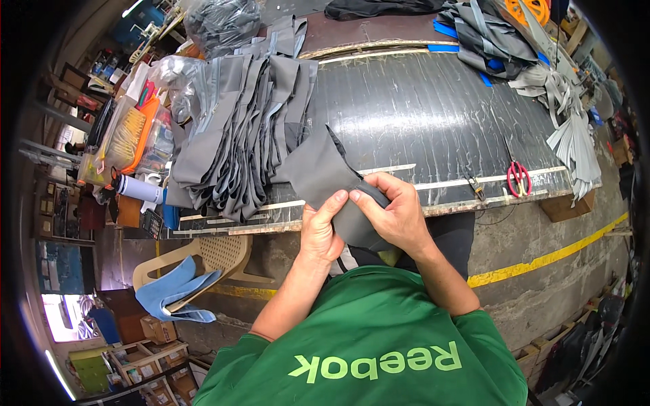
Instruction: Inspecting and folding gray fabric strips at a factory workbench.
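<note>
A grey fabric piece [315,169] is held between my two hands at the table's near edge. My left hand [321,233] pinches it from the left, thumb on top. From the right, my right hand [394,210] grips the same piece, and the two thumb tips nearly meet on it. The fingers under the cloth are partly hidden. Just left of the held piece lies a big heap of folded grey fabric strips [237,128], some with lighter zipper-like bands.
The dark worktable [433,122] carries red-handled scissors [518,178] and small thread snips [477,188] at right. Grey strips [574,149] hang off its right end. A white cylinder [139,188] and an orange tray [143,135] stand left; a beige chair [230,256] is below.
</note>
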{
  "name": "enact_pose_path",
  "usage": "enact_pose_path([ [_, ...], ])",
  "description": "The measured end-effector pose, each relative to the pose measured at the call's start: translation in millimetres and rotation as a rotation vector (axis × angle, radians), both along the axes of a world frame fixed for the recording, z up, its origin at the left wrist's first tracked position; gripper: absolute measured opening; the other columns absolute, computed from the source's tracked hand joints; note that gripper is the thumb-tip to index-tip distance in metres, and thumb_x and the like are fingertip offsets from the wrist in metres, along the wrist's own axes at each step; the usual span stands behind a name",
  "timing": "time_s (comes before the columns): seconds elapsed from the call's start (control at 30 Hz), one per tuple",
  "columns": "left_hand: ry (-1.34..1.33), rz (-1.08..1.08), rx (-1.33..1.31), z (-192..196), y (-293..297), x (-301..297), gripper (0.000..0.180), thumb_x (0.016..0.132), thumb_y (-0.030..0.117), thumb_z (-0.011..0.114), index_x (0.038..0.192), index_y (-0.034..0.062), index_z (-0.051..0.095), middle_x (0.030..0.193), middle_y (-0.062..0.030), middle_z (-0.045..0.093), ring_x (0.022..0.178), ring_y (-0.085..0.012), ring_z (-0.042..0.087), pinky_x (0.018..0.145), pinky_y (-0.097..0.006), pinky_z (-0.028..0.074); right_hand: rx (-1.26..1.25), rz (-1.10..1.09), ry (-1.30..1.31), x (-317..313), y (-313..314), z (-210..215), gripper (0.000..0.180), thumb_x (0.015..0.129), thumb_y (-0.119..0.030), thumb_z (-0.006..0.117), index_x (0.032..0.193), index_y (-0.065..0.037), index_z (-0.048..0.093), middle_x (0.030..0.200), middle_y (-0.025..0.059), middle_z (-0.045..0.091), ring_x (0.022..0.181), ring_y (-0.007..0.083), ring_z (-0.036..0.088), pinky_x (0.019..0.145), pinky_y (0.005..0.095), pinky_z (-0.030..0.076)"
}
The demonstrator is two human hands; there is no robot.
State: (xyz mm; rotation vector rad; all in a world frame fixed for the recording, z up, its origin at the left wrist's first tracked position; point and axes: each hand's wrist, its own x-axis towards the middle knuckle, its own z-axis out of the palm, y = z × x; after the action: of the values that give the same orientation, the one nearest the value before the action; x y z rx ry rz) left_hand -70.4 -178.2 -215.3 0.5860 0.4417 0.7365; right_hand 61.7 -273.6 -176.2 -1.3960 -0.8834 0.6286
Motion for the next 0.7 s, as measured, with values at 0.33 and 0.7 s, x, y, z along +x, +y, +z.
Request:
enact_pose_path([
  [0.33, -0.077, 0.067, -0.060, 2.8, 43.0, -21.7, 0.029, 0.102, 0.015, 0.075, 0.129, 0.0086, 0.070, 0.126, -0.0033, 0.074, 0.120, -0.0215, 0.068, 0.111, -0.044, 0.051, -0.092, 0.071, 0.038, 8.4, -11.1, 2.1, 0.014, 0.095, -0.010, 0.079, 0.101, 0.002, 0.074, 0.085, -0.0024, 0.072, 0.079, 0.0022, 0.059, 0.069, 0.0243, 0.050],
  [0.7, -0.090, 0.074, -0.111, -0.4, 35.0, -23.9, 0.029, 0.101, 0.015, 0.076, 0.129, 0.0099, 0.070, 0.127, -0.0033, 0.074, 0.122, -0.0211, 0.067, 0.114, -0.044, 0.049, -0.118, 0.039, -0.030, 11.3, -12.4, -6.9, 0.014, 0.094, -0.009, 0.079, 0.100, 0.003, 0.073, 0.083, -0.0029, 0.071, 0.078, 0.0014, 0.057, 0.067, 0.0231, 0.048],
])
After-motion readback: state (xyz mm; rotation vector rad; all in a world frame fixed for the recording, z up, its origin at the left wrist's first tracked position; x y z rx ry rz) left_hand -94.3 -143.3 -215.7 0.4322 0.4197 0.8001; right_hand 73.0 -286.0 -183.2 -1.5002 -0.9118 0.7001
